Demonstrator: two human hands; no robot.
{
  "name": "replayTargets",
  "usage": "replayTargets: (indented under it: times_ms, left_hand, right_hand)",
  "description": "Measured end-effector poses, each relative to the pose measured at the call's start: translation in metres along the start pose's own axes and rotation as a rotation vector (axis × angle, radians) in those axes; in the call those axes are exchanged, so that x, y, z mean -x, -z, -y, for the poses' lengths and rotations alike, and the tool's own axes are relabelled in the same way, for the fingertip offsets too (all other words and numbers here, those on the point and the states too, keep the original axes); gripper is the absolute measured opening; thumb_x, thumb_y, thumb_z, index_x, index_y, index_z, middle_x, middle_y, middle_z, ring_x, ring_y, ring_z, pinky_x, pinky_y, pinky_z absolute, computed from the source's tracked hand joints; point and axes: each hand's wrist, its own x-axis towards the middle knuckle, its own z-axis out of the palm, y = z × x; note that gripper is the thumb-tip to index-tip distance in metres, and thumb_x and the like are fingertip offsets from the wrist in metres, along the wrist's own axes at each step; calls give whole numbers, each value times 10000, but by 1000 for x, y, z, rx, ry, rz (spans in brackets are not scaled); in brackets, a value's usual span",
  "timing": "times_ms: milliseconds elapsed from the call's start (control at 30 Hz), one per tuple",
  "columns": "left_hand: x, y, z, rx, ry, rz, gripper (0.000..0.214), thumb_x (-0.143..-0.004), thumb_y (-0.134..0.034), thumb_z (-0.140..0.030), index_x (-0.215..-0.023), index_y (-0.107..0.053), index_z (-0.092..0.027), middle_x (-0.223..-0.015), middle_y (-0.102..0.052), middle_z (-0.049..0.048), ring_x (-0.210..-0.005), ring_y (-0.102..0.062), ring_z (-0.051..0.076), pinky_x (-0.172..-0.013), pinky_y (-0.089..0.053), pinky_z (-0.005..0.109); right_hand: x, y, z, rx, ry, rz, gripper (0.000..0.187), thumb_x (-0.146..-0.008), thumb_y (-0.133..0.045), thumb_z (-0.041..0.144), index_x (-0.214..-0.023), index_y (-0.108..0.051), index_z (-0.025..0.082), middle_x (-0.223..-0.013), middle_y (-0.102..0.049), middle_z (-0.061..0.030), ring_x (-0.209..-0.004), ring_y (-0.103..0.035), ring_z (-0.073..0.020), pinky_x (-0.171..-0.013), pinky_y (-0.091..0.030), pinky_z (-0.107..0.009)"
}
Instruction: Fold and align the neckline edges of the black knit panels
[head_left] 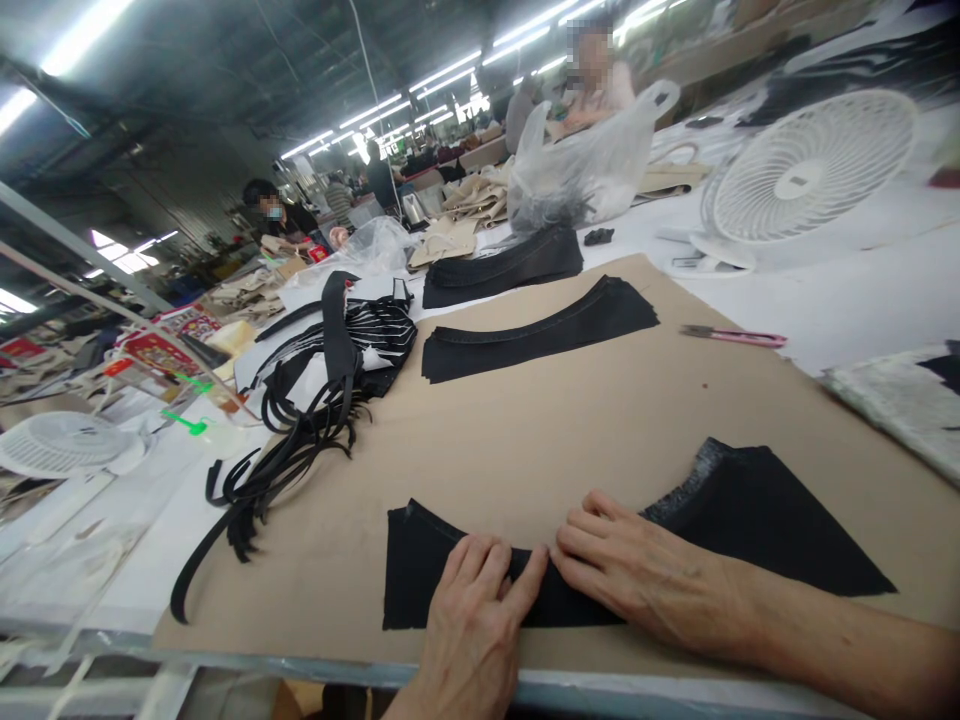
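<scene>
A curved black fabric piece lies on the brown cardboard sheet near the table's front edge. My left hand rests flat on its left half, fingers stretched out and pressing down. My right hand lies flat on its middle, fingertips meeting those of the left hand at the piece's upper edge. Neither hand holds anything. Further back on the cardboard lies a stack of similar curved black pieces, and behind it a thicker black stack.
A tangle of black straps lies left of the cardboard. A pink utility knife lies at the right, a white fan behind it, another fan at far left. A plastic bag and other people are at the back.
</scene>
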Motion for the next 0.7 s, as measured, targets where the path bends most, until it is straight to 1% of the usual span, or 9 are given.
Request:
replayTargets:
  times_ms: [133,233,300,333,400,500,600,700]
  left_hand:
    - [10,-3,1,-73,-51,-62,565,-810,-418,-112,-1357,-515,-213,-1159,-642,89,-1119,-549,230,-1008,-405,383]
    - [15,-1,2,-37,-61,-88,594,-766,-402,-90,-1352,-497,-120,-1255,-621,82,-1225,-496,198,-1076,-319,357]
    - [15,0,2,-13,-43,-87,610,-747,-384,-57,-1349,-482,-83,-1275,-619,66,-1237,-491,166,-1100,-271,333]
    - [14,1,1,-9,-29,-83,617,-741,-381,-47,-1348,-480,-85,-1267,-626,58,-1223,-503,158,-1101,-263,330]
    - [12,1,0,-21,-2,-80,608,-744,-388,-49,-1335,-505,-128,-1228,-648,44,-1178,-539,164,-1085,-279,341]
    - [11,0,-4,-68,16,-98,539,-784,-403,-81,-1287,-560,-189,-1172,-671,46,-1127,-577,191,-1046,-323,366]
    - [10,-3,-8,-67,35,-126,458,-840,-403,-106,-1253,-583,-190,-1152,-677,49,-1112,-587,194,-1041,-331,365]
    - [7,-5,-13,-10,100,-150,395,-891,-414,-141,-1249,-575,-182,-1136,-682,38,-1088,-594,179,-1058,-309,355]
  right_hand:
    - [2,0,1,3,3,24,162,-919,-445,38,-924,-567,144,-883,-540,-46,-801,-463,-204,-864,-350,-394]
    - [3,0,0,-7,6,47,170,-921,-433,32,-894,-550,153,-875,-526,-36,-800,-454,-199,-868,-343,-390]
    - [2,1,0,-10,10,52,181,-918,-425,23,-884,-542,157,-876,-521,-33,-799,-451,-197,-863,-340,-388]
    - [2,1,0,-7,12,50,185,-914,-425,17,-883,-542,158,-878,-521,-33,-800,-451,-197,-864,-338,-388]
    - [2,1,0,4,10,39,190,-900,-435,6,-892,-549,158,-879,-525,-34,-804,-454,-200,-874,-335,-392]
    - [2,1,1,10,18,27,187,-887,-450,9,-913,-565,154,-863,-530,-37,-785,-457,-205,-870,-342,-394]
    - [2,2,2,17,24,21,196,-874,-449,1,-906,-569,153,-860,-531,-39,-781,-461,-205,-881,-345,-397]
    - [3,2,2,20,18,18,210,-867,-437,-11,-873,-558,161,-857,-525,-35,-786,-463,-202,-905,-337,-400]
